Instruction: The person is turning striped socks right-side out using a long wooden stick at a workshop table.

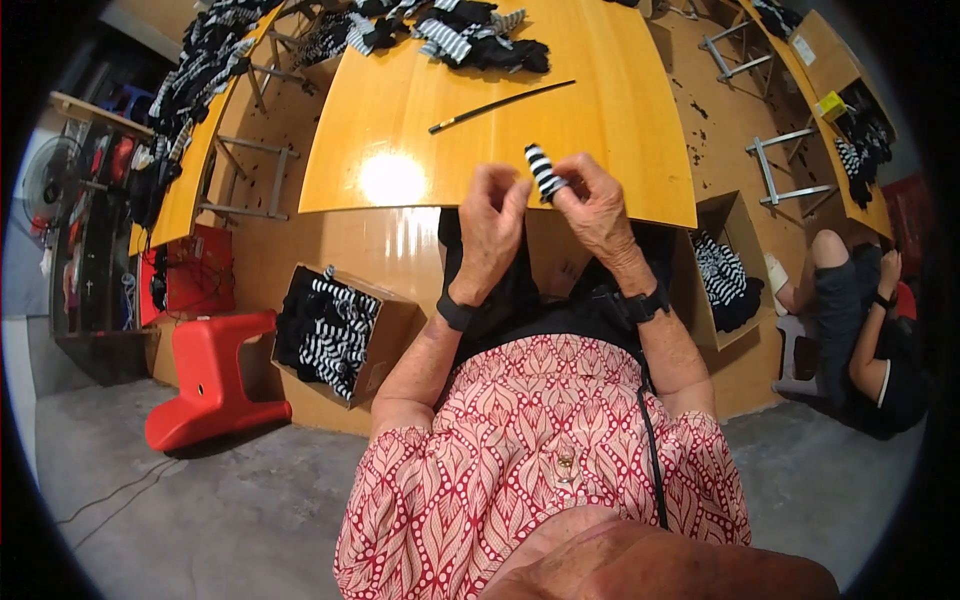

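Over the near edge of the yellow wooden table (620, 110), my right hand (600, 215) pinches a small black-and-white striped knit piece (538, 162) between thumb and fingers. The piece is rolled or folded and points up and away from me. Just to its left, my left hand (492, 230) is closed with thumb and fingertips together. Whether anything lies in that pinch is too small to make out. A thin black stick (502, 106) with a small pale band rests slantwise on the table beyond my hands. Farther back lies a heap of black and striped knit pieces (470, 40).
Boxes of striped knits stand on the floor, a left box (385, 350) and a right box (725, 205). A red stool (205, 375) is at the left. Side tables carry more knits (195, 90). At the right sits another person (870, 320).
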### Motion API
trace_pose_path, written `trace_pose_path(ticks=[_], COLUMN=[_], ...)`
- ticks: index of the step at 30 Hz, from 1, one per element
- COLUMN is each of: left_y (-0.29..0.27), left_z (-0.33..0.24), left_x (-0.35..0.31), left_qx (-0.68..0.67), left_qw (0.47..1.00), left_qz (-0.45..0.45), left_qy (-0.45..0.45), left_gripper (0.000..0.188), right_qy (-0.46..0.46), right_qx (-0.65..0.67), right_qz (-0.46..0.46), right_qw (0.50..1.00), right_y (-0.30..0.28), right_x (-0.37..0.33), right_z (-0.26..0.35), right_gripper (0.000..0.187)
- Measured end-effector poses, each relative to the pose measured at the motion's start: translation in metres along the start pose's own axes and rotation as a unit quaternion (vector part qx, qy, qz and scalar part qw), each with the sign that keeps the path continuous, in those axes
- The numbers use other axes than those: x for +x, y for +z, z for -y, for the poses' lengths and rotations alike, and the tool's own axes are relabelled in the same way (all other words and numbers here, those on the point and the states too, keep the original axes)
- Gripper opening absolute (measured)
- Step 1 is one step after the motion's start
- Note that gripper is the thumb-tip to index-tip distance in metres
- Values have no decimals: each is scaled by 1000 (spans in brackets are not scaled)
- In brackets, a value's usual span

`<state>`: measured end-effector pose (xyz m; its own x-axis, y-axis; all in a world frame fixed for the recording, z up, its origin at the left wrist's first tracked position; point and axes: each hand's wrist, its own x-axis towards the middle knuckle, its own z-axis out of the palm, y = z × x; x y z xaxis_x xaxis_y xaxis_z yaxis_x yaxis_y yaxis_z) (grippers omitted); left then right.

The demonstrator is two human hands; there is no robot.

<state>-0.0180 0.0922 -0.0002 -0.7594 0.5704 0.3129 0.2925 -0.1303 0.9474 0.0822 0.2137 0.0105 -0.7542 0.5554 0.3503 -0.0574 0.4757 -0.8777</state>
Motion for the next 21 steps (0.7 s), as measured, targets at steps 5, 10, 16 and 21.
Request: trace_pose_path(ticks=[5,10,16,21], left_y=[-6,0,2,-35], left_z=[-13,-19,-13,20], left_x=[21,17,21,30], left_qx=[-262,-391,-491,-580], left_qw=[952,900,843,787], left_qz=[19,35,38,-21], left_qy=[-155,-188,-216,-210], left_gripper=[33,25,30,31], right_qy=[-41,-90,-187,-133], right_qx=[41,-26,-99,-82], right_qz=[15,11,-15,111], right_qw=[998,996,977,981], right_y=[-3,5,17,10], right_x=[-5,-5,7,60], right_z=[22,20,27,22], right_gripper=[19,19,13,18])
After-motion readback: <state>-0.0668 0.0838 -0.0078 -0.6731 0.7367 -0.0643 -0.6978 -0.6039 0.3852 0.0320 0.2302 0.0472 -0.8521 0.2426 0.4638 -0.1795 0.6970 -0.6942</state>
